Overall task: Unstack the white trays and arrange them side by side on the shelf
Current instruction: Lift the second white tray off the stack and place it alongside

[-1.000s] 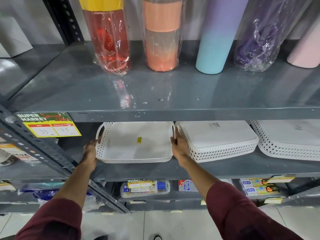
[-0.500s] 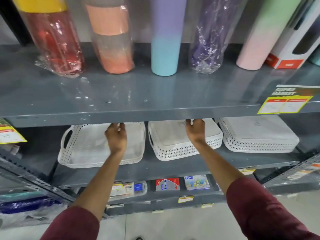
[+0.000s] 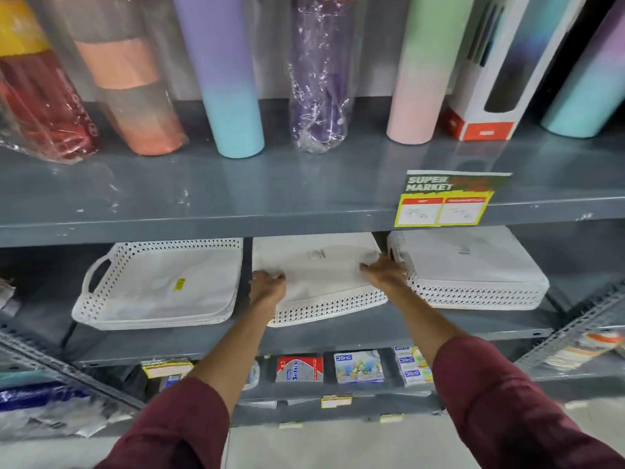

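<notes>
Now three groups of white perforated plastic trays side by side on the grey metal shelf (image 3: 304, 336). Left hand (image 3: 267, 288) and right hand (image 3: 385, 272) gripping opposite ends of the upside-down middle tray (image 3: 321, 282), front edge tilted down; left stack (image 3: 159, 286) upright, right stack (image 3: 470, 269) inverted.

Grey metal shelf (image 3: 338, 336): three white tray stacks side by side — left stack (image 3: 159, 289) upright, middle stack (image 3: 321, 286) and right stack (image 3: 473, 269) inverted, near-touching.
</notes>
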Action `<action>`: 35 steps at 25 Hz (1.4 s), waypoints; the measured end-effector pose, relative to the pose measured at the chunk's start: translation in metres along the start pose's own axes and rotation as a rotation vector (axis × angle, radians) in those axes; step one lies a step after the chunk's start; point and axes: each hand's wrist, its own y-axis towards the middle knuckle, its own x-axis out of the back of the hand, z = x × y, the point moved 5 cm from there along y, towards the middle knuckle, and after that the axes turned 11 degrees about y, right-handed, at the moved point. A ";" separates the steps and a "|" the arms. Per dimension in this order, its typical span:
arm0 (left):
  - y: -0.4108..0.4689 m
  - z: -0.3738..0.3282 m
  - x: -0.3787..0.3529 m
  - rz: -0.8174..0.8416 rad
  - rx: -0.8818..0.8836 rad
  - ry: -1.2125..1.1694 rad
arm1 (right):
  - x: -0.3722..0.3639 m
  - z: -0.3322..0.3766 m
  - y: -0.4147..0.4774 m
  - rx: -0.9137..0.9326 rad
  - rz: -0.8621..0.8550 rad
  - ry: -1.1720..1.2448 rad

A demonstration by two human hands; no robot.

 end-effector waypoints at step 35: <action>0.013 0.020 0.019 0.203 -0.046 -1.055 | 0.027 -0.019 -0.002 -0.029 0.374 1.148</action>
